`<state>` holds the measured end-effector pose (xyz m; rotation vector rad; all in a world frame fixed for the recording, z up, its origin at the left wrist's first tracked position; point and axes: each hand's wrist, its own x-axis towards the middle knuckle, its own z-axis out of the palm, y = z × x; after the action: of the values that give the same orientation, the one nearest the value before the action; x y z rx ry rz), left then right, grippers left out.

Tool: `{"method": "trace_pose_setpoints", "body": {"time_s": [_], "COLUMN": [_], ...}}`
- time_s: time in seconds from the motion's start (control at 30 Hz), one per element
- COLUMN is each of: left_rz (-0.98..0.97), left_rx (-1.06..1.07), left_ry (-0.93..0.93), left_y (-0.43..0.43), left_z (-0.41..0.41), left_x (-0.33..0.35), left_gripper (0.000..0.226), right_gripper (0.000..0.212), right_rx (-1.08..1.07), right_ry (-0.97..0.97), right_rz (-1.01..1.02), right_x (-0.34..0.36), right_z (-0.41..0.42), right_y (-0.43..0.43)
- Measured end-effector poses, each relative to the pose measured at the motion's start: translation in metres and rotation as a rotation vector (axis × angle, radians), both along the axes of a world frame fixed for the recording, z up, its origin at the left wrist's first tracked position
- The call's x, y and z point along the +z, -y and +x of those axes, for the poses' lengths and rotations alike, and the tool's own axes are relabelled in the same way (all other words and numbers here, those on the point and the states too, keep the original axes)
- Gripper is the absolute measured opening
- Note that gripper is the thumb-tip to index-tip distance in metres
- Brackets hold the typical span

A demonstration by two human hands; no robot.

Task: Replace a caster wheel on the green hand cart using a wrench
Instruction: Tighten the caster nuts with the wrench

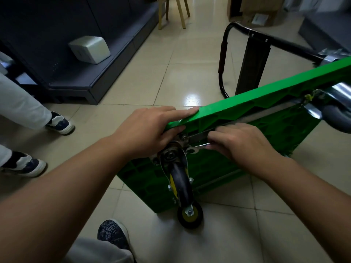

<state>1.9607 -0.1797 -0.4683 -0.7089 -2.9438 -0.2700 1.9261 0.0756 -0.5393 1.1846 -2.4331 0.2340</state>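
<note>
A black caster wheel [181, 188] with a yellow hub, held in a steel fork, juts toward the camera from the near corner of the green hand cart [266, 103]. The cart is tipped on its side on the tiled floor [142, 82], ribbed underside exposed. The left hand [148, 130] grips the cart's top edge. The right hand [241, 141] curls its fingers round a wrench [197, 147] at the caster's mounting plate. Beyond, a cardboard box [266, 14] bears a label too blurred to read.

The right hand [241, 145] hides most of the wrench [193, 149]. The green cart [266, 103] and a grey wheel [338, 118] run off the right edge.
</note>
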Motion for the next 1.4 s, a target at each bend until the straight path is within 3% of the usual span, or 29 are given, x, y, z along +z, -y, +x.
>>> {"method": "trace_pose_setpoints", "body": {"time_s": [0.2,0.27,0.37,0.53,0.6,0.67,0.73,0.77,0.8,0.87,0.9,0.93,1.03,1.2,1.4], "left_rz": [0.012,0.013,0.024,0.036,0.034,0.033,0.034,0.033,0.031,0.019,0.014,0.012,0.015,0.018,0.013], "left_rx": [0.013,0.02,0.018,0.017,0.007,-0.006,-0.006,-0.002,0.001,0.0,-0.003,-0.006,-0.002,0.0,0.012], "left_ry": [-0.001,-0.001,-0.009,-0.022,-0.021,-0.027,-0.026,-0.02,-0.017,-0.019,-0.02,-0.021,-0.017,-0.012,-0.009], "left_y": [-0.001,-0.001,0.0,0.001,0.002,0.002,0.002,0.002,0.001,0.002,0.002,0.002,0.002,0.001,0.002], "left_z": [0.0,0.001,0.0,-0.003,-0.003,-0.004,-0.003,-0.003,-0.002,-0.002,-0.002,-0.002,-0.001,-0.002,-0.002], "left_x": [-0.001,-0.001,-0.002,-0.004,-0.004,-0.004,-0.003,-0.003,-0.002,-0.002,-0.003,-0.002,-0.001,-0.001,-0.003], "left_gripper": [0.055,0.055,0.054,0.054,0.054,0.054,0.054,0.054,0.054,0.055,0.055,0.054,0.054,0.054,0.055], "right_gripper": [0.02,0.02,0.023,0.028,0.03,0.029,0.031,0.032,0.031,0.021,0.023,0.027,0.023,0.036,0.029], "right_rx": [0.021,-0.017,-0.151,-0.282,-0.261,-0.239,-0.234,-0.246,-0.261,-0.299,-0.314,-0.305,-0.203,-0.118,-0.063], "right_ry": [-0.02,0.06,0.342,1.168,1.378,1.479,1.439,1.368,1.253,1.006,0.885,0.803,0.709,0.251,0.167], "right_rz": [-0.08,-0.161,-0.339,-1.021,-1.247,-1.327,-1.208,-1.009,-0.668,0.215,0.512,0.644,0.436,0.14,0.123], "right_x": [-0.012,-0.028,-0.061,-0.109,-0.116,-0.117,-0.114,-0.112,-0.111,-0.1,-0.09,-0.079,-0.031,0.01,-0.002], "right_z": [0.0,0.002,0.012,0.053,0.069,0.077,0.078,0.076,0.07,0.054,0.046,0.038,0.022,0.008,0.003], "right_y": [0.012,0.012,0.017,0.074,0.096,0.099,0.081,0.066,0.048,0.014,0.001,-0.008,-0.011,0.004,0.021]}}
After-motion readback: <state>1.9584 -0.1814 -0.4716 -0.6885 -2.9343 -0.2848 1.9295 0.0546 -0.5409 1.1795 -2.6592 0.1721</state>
